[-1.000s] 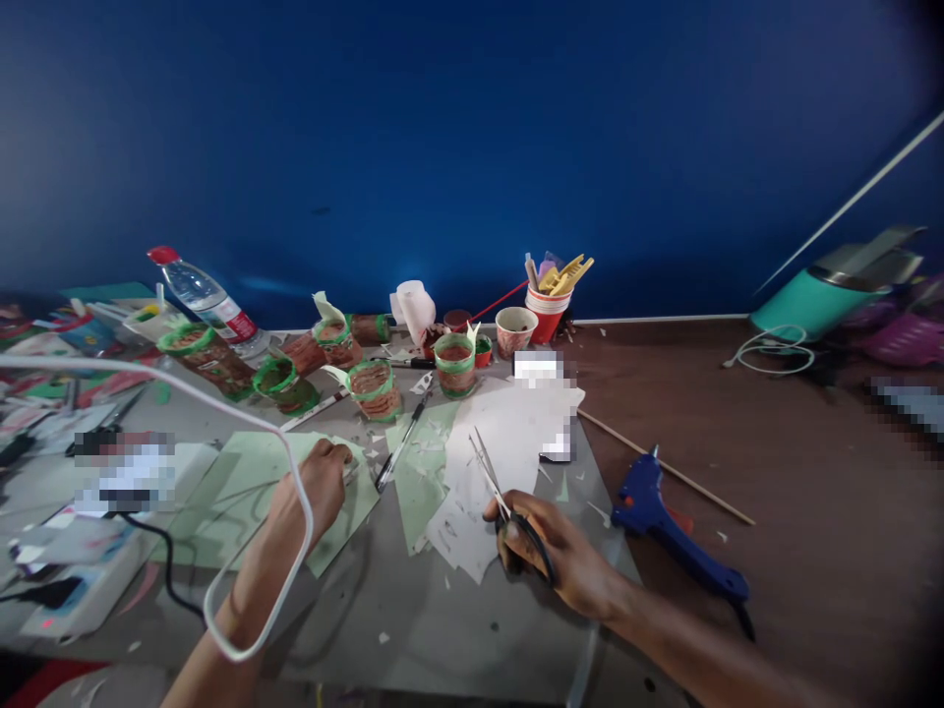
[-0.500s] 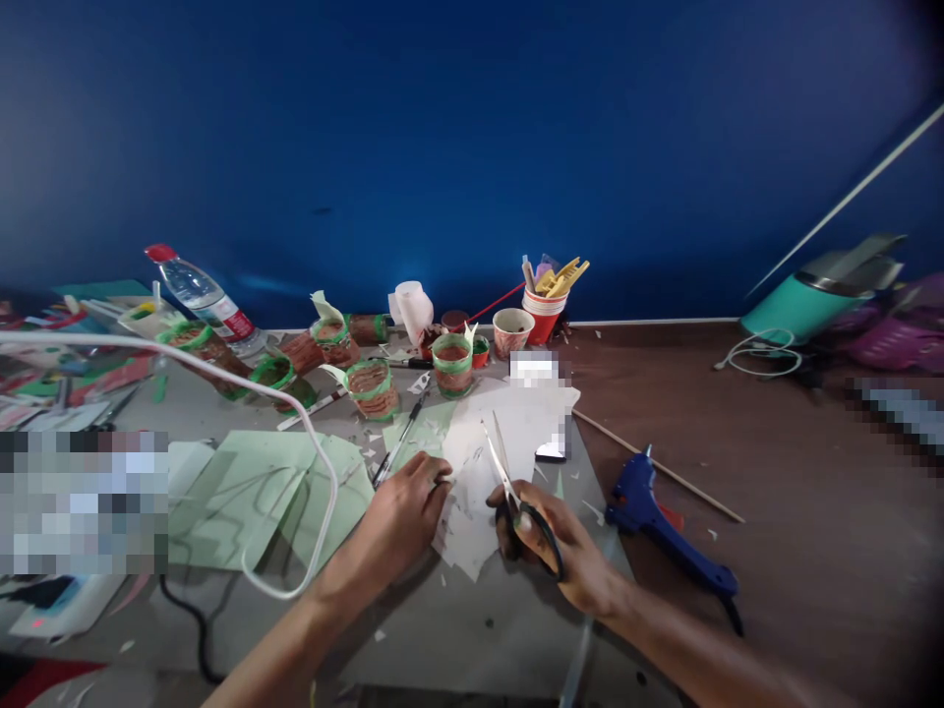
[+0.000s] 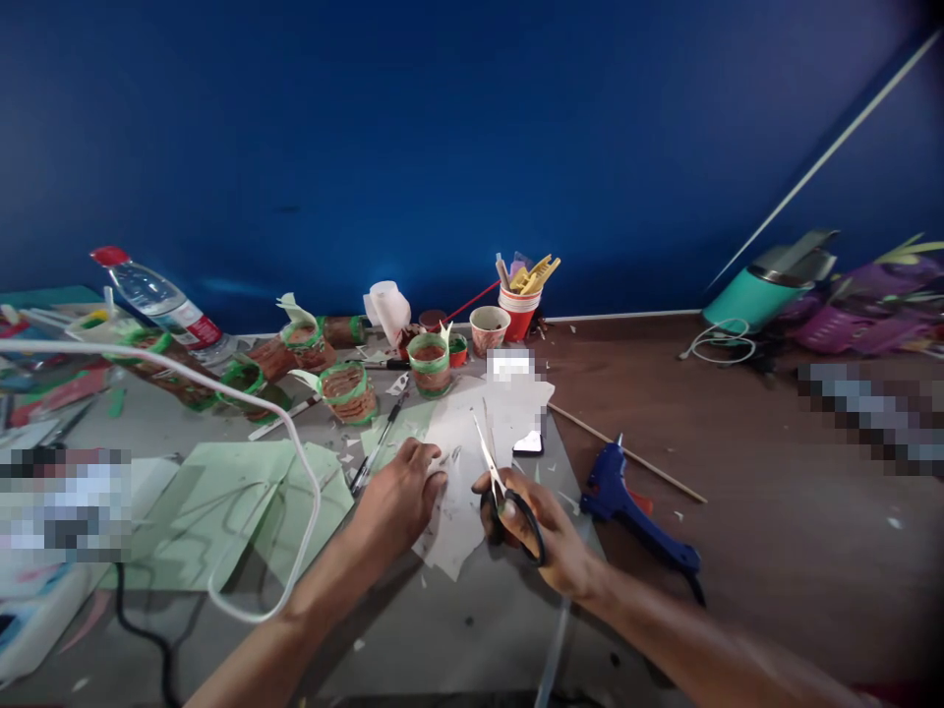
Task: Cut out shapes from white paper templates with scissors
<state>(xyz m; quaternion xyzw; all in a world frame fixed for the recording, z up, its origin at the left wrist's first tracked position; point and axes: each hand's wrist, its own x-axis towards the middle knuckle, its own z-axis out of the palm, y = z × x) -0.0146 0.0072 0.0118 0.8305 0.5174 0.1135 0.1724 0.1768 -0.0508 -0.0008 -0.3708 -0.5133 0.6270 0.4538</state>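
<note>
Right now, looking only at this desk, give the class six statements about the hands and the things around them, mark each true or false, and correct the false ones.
1. The right hand holds the scissors. True.
2. The left hand grips the bottle. False: the left hand is at the white paper, apart from the bottle.
3. The bottle has a red cap. True.
4. The blue glue gun lies left of the scissors. False: the blue glue gun lies to their right.
5. Yellow utensils stick out of the tall red cup. True.
6. The wall is yellow. False: the wall is blue.
</note>
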